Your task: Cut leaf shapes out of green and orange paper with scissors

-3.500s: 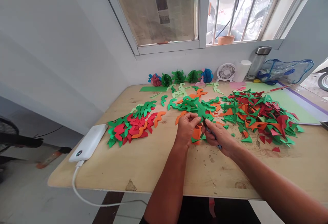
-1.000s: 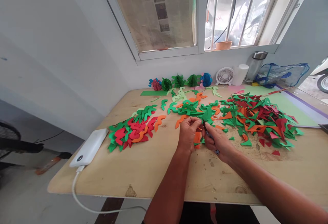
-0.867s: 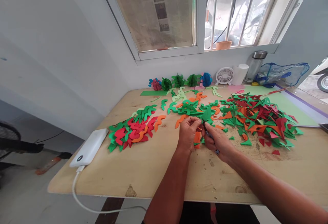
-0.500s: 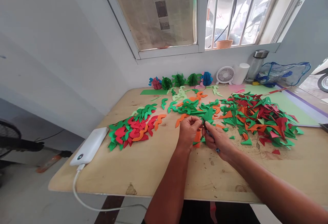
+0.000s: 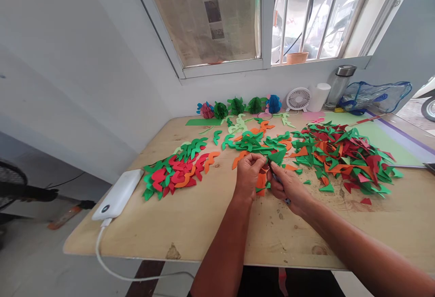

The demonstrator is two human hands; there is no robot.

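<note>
My left hand [image 5: 249, 174] is closed in a pinch at the edge of a piece of green paper [image 5: 277, 156]. Close against it, my right hand [image 5: 287, 186] grips a slim tool [image 5: 277, 178] with a dark, grey-blue handle that sticks out below the palm. The tool's tip meets the paper between the two hands, and fingers hide most of it, so its exact kind is unclear. Under and beside the hands lie orange paper pieces [image 5: 261, 181]. Just beyond are wavy green paper cutouts [image 5: 249, 142].
Red, green and orange cutouts [image 5: 176, 170] lie to the left. A heap of paper scraps [image 5: 346, 152] spreads on the right. A white power bank [image 5: 118, 195] with a cable sits at the left edge. Along the wall stand honeycomb paper ornaments [image 5: 237, 105], a small fan [image 5: 298, 99] and a bottle [image 5: 340, 87].
The green paper between my hands has tilted, its point now leaning to the right. Both hands have shifted very slightly and keep their grips.
</note>
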